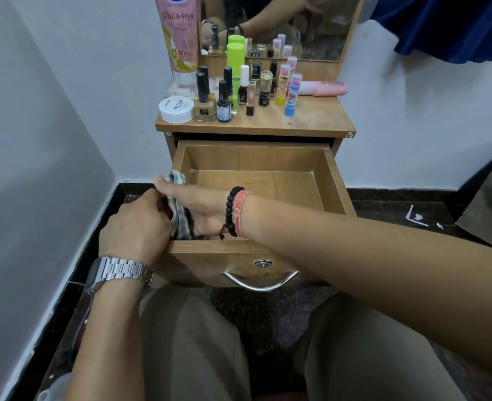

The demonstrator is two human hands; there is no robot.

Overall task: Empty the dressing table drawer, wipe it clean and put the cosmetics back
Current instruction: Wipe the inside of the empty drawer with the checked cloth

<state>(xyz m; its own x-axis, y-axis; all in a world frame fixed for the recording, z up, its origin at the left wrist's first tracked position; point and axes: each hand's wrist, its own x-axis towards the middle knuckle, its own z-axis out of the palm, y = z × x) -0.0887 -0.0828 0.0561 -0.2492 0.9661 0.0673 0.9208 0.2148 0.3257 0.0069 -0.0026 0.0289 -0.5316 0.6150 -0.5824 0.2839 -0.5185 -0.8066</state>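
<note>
Checked cloth point(178, 206) is held by both hands: left hand point(136, 224) grips it, right hand point(192, 204) curls round it, over the drawer point(337, 180). A pink tube point(178, 36) says "Gluta-Hya".

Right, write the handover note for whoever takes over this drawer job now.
Left hand and right hand both hold the checked cloth at the drawer's near-left corner.
Drawer is pulled open, emptied.
Cosmetics stand on the tabletop: nail polish bottles, lip balms, white jar, tall pink tube.
Done: emptying.
Left: finish wiping, put the cosmetics back.
</note>
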